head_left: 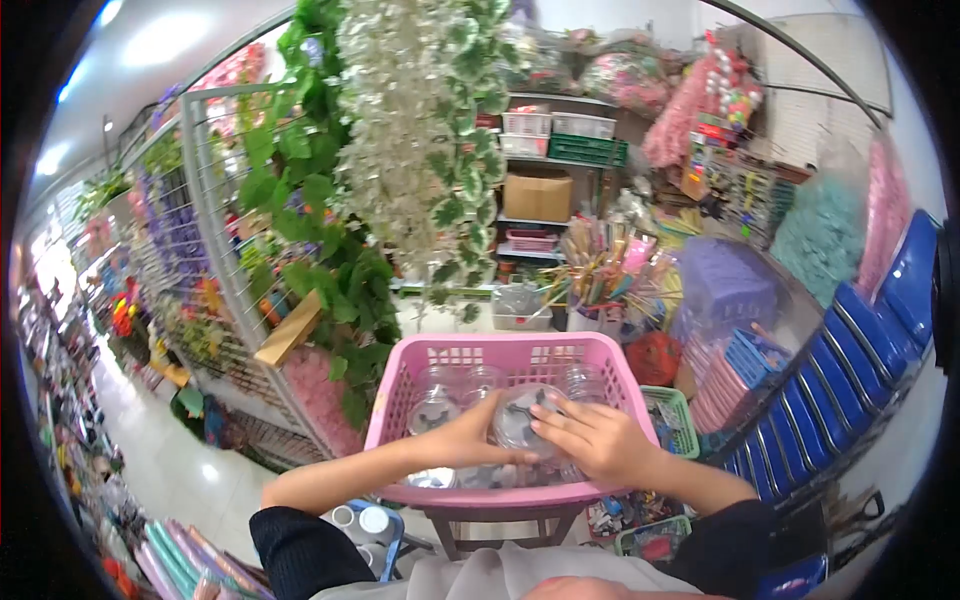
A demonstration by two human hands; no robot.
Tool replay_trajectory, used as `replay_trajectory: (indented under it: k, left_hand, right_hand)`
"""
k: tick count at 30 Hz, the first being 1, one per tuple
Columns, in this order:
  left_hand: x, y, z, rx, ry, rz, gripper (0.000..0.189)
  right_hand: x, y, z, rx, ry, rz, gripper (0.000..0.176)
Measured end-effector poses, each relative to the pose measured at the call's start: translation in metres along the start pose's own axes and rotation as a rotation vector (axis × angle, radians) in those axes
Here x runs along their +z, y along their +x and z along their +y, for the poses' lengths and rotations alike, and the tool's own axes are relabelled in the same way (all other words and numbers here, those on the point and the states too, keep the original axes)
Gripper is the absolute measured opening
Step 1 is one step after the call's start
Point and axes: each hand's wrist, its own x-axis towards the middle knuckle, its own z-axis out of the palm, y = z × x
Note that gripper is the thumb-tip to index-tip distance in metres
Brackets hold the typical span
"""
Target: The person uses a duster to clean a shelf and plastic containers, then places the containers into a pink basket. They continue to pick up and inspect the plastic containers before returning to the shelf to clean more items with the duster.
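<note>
Clear jar (pixel 517 418) between both hands (pixel 600 440), over pink basket (pixel 500 344)

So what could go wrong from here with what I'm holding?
The round clear plastic-looking container could slip if your left hand and right hand loosen. It might then knock the clear round containers crowded in the pink rectangular plastic basket. The basket might also tip if leaned on, since the dark stand beneath looks narrower.

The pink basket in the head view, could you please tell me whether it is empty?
Not empty: several clear containers are visible inside the pink basket.
</note>
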Motion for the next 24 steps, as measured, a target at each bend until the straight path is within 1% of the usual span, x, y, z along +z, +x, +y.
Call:
replay_trajectory:
  k: [1, 2, 3, 4, 5, 6, 7, 8, 10, 11, 12, 14, 16, 18, 19, 20, 22, 23, 24]
  left_hand:
    - [0.008, -0.011, -0.004, 0.074, -0.085, 0.037, 0.089]
    - [0.014, -0.025, 0.007, 0.013, -0.105, 0.04, 0.079]
    - [0.016, -0.036, 0.004, -0.009, -0.111, 0.079, 0.076]
    - [0.02, -0.047, 0.0, -0.033, -0.118, 0.122, 0.074]
    - [0.027, -0.062, 0.012, -0.113, -0.208, 0.176, 0.069]
    - [0.036, -0.077, 0.016, -0.147, -0.368, 0.252, 0.065]
    - [0.043, -0.09, 0.013, -0.125, -0.476, 0.309, 0.063]
    - [0.051, -0.103, 0.007, -0.096, -0.581, 0.368, 0.061]
    - [0.069, -0.13, -0.004, -0.073, -0.63, 0.513, 0.059]
    - [0.081, -0.144, -0.007, -0.044, -0.667, 0.591, 0.058]
    - [0.094, -0.158, -0.007, -0.04, -0.67, 0.659, 0.058]
    - [0.124, -0.186, -0.005, 0.048, -0.804, 0.833, 0.056]
    - [0.16, -0.21, -0.016, 0.09, -0.803, 0.987, 0.057]
    - [0.198, -0.23, -0.024, 0.138, -0.889, 1.156, 0.056]
    - [0.219, -0.237, -0.034, 0.161, -0.902, 1.241, 0.062]
    - [0.24, -0.245, -0.044, 0.185, -0.951, 1.322, 0.063]
    - [0.283, -0.259, -0.061, 0.283, -0.987, 1.449, 0.061]
    - [0.305, -0.264, -0.065, 0.299, -0.98, 1.51, 0.061]
    - [0.326, -0.269, -0.067, 0.363, -0.979, 1.583, 0.061]
  right_hand:
    - [-0.005, 0.0, -0.008, 0.017, 0.0, 0.022, 0.039]
    - [-0.008, 0.0, -0.016, 0.03, 0.005, 0.043, 0.037]
    - [-0.009, 0.002, -0.025, 0.045, 0.071, 0.081, 0.035]
    - [-0.006, 0.002, -0.032, 0.001, 0.106, 0.086, 0.035]
    - [-0.002, 0.002, -0.04, 0.037, 0.188, 0.137, 0.036]
    - [0.003, 0.002, -0.048, 0.073, 0.275, 0.183, 0.037]
    - [0.007, 0.004, -0.057, 0.093, 0.331, 0.21, 0.038]
    - [0.014, 0.006, -0.064, 0.045, 0.376, 0.211, 0.038]
    - [0.027, 0.012, -0.079, 0.057, 0.536, 0.297, 0.037]
    - [0.03, 0.018, -0.087, 0.044, 0.614, 0.304, 0.037]
    - [0.033, 0.023, -0.094, -0.006, 0.661, 0.302, 0.037]
    - [0.042, 0.033, -0.107, -0.097, 0.8, 0.279, 0.038]
    - [0.051, 0.036, -0.124, -0.212, 0.863, 0.263, 0.038]
    - [0.062, 0.039, -0.144, -0.362, 0.958, 0.205, 0.039]
    - [0.067, 0.04, -0.156, -0.438, 0.985, 0.189, 0.039]
    - [0.071, 0.04, -0.171, -0.509, 1.018, 0.191, 0.039]
    - [0.074, 0.039, -0.199, -0.639, 1.091, 0.153, 0.04]
    - [0.076, 0.037, -0.216, -0.698, 1.137, 0.165, 0.041]
    - [0.073, 0.038, -0.23, -0.76, 1.19, 0.131, 0.041]
